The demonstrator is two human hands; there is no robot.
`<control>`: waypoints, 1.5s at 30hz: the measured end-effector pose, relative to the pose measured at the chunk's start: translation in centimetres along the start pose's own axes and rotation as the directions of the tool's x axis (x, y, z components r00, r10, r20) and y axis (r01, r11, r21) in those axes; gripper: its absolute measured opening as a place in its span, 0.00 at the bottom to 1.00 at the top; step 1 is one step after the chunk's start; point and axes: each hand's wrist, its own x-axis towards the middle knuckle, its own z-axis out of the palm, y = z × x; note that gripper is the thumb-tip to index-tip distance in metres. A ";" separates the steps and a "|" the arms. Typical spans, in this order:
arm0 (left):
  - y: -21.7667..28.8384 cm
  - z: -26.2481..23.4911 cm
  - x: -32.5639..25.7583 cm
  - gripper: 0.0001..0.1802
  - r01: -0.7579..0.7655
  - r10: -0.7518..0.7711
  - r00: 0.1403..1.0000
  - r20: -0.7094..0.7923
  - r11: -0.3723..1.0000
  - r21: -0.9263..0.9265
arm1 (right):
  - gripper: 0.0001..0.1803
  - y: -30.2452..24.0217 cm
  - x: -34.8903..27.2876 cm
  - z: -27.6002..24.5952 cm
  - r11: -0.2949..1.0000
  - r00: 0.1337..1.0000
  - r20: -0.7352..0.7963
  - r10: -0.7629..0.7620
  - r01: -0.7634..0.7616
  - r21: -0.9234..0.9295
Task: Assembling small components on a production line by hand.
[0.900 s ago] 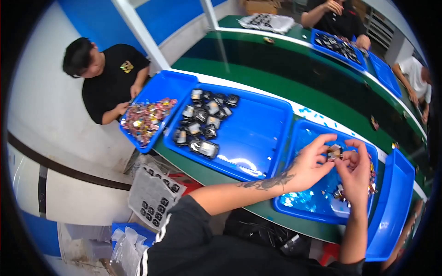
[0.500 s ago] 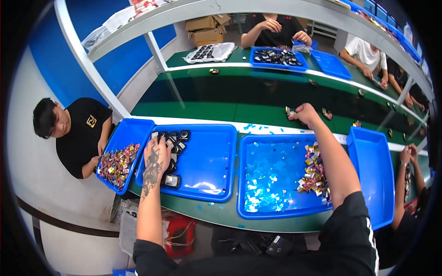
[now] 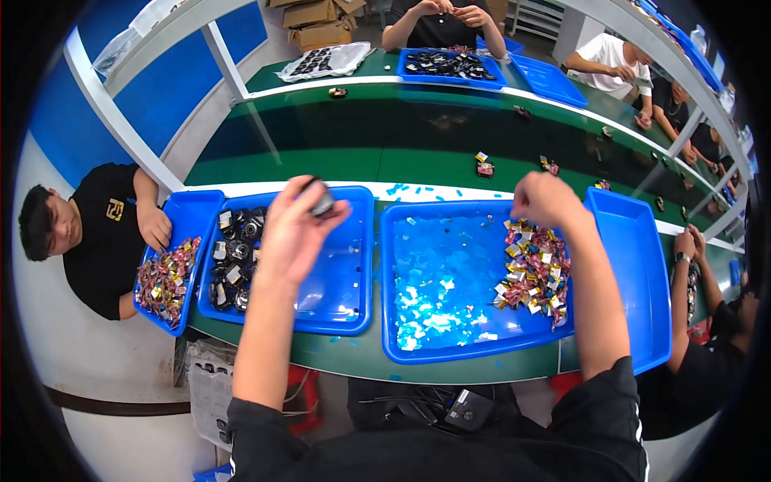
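Blue plastic trays line the near edge of the green table [image 3: 353, 153], and your left hand [image 3: 293, 229] is raised above the middle-left tray [image 3: 337, 297] with a small dark round part [image 3: 321, 199] pinched at the fingertips; that grip is closed on the part. The rest of those dark parts [image 3: 233, 269] lie heaped at the tray's left end, so keep the held one clear of the heap and over the bare blue floor of the tray, where a slip would be easy to recover.

Your right hand [image 3: 546, 199] hovers over the far edge of the wide tray [image 3: 438, 337], fingers curled downward just above the pile of small foil-wrapped pieces [image 3: 534, 269]. I cannot tell whether that grip has anything in it: the fingertips are turned away from view.

To do this well, I would hold the round part steady at the fingertips rather than in the palm, so its face stays free. Take a single wrapped piece from the top of the pile instead of digging, since they lie loose and overlapping. Bring both hands together above a tray, not above the table's edge. A co-worker's hand [image 3: 152, 225] rests on the far-left tray [image 3: 189, 213]; stay apart from it.
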 end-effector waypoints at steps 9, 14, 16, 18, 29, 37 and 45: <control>-5.7 4.1 -0.5 0.19 0.224 -0.285 0.938 0.200 0.934 0.279 | 0.13 0.0 -4.8 3.6 0.980 0.975 -0.125 -0.182 0.190 0.059; -6.4 3.5 -0.9 0.23 -0.171 -0.031 0.942 0.335 0.815 0.554 | 0.09 0.1 -5.8 3.8 0.981 0.948 -0.299 -0.105 0.149 0.127; -6.5 3.4 -1.3 0.19 -0.167 -0.012 0.954 0.300 0.809 0.564 | 0.06 -0.8 -6.3 4.0 0.951 0.906 -0.422 0.015 0.118 0.286; -6.8 3.4 -1.7 0.18 -0.400 0.097 0.893 0.440 0.619 0.676 | 0.04 -2.4 -7.6 4.0 0.868 0.905 -0.402 0.139 0.084 0.490; -9.9 4.8 -4.0 0.10 -0.216 -0.079 0.848 0.524 0.851 0.478 | 0.06 -9.1 -10.7 6.2 -0.016 0.983 0.139 -0.121 -0.142 0.990; -9.4 4.2 -4.0 0.08 -0.415 -0.057 0.805 0.591 0.658 0.629 | 0.05 -10.6 -10.3 3.3 0.471 0.966 -0.246 -0.077 0.252 0.845; -8.4 4.7 -4.3 0.09 -0.591 0.151 0.776 0.613 0.516 0.621 | 0.04 -10.0 -10.2 3.5 0.476 0.997 -0.057 0.055 0.024 0.879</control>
